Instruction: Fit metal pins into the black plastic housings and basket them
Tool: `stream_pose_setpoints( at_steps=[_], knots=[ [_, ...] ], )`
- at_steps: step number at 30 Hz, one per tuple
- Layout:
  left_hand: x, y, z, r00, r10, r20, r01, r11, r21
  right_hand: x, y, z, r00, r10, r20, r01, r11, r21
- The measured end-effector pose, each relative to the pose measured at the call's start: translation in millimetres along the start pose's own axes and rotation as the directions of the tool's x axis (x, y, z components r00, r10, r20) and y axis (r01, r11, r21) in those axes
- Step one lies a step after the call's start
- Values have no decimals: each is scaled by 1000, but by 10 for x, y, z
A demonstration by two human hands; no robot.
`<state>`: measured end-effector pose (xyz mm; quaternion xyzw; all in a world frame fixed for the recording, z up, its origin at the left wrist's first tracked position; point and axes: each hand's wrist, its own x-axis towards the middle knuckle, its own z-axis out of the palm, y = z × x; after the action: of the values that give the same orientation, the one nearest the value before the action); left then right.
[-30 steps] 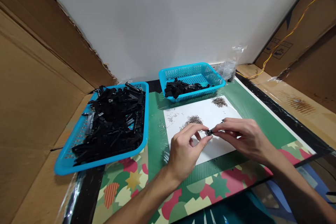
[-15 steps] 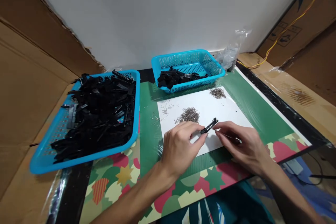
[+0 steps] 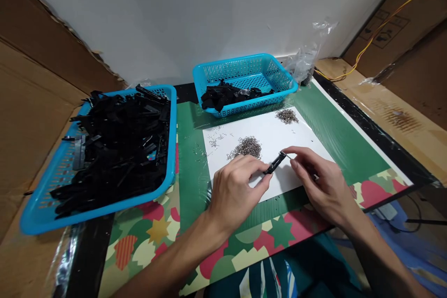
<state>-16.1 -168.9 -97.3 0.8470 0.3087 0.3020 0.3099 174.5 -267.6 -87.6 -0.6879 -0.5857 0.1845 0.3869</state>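
Note:
My left hand (image 3: 235, 186) pinches the lower end of a small, narrow black plastic part (image 3: 276, 163) between thumb and fingers, holding it tilted above the white sheet (image 3: 303, 142). My right hand (image 3: 323, 181) is closed around a thin metal tool (image 3: 288, 156), mostly hidden by the fingers. Its tip meets the upper end of the black part. Just behind my left hand lies a pile of tiny metal springs or clips (image 3: 248, 147). A smaller pile of similar pieces (image 3: 287, 116) sits at the sheet's far right corner.
A large blue basket (image 3: 171, 149) heaped with black plastic parts stands at the left. Behind the sheet, another blue basket (image 3: 244, 59) holds fewer parts. A clear plastic bag (image 3: 307, 60) stands by the wall. Loose metal bits (image 3: 213, 140) lie scattered at the sheet's left edge.
The metal tool's tip has moved from the middle of the black part to its upper end. The view has shifted slightly; my left hand keeps its pinch.

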Motion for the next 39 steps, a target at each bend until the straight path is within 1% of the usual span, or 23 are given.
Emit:
stream_pose_setpoints(
  at_steps=[4,6,9,11,13,16,20,23,25,28,32,35,39],
  knots=[
    [-1,0,-6,998,54,22,-55,998,31,152,-26,-78,990,49,133,-49,999,-2],
    [-6,1,-7,995,90,34,-92,995,48,223,-21,-109,982,46,186,-48,999,4],
    [-14,7,-2,990,134,39,-137,987,80,323,12,-151,973,22,231,-25,1000,7],
    [-16,12,3,988,153,30,-156,983,97,386,31,-176,953,0,302,-7,1000,20],
    [-15,16,6,986,164,23,-166,981,101,438,37,-194,920,-2,391,-5,1000,17],
    [-15,18,6,986,165,25,-167,981,100,480,19,-205,888,29,458,-21,1000,-22],
    [-22,9,5,987,162,24,-164,982,98,458,-18,-208,885,20,465,-8,1000,-27],
    [-26,0,7,989,148,28,-150,985,89,395,-44,-209,897,3,443,-9,1000,10],
    [-26,-3,8,990,139,32,-141,987,82,342,-60,-196,914,30,405,-48,998,34],
    [-25,-5,7,990,136,39,-139,988,72,260,-69,-133,933,113,342,-147,986,75],
    [-27,-3,3,990,134,48,-137,989,63,164,-52,-16,930,214,297,-271,948,164],
    [-27,1,1,989,138,54,-142,987,76,117,-42,30,925,242,294,-305,933,190],
    [-20,1,7,989,144,45,-148,985,89,114,-64,28,922,247,297,-310,932,187]
  ],
)
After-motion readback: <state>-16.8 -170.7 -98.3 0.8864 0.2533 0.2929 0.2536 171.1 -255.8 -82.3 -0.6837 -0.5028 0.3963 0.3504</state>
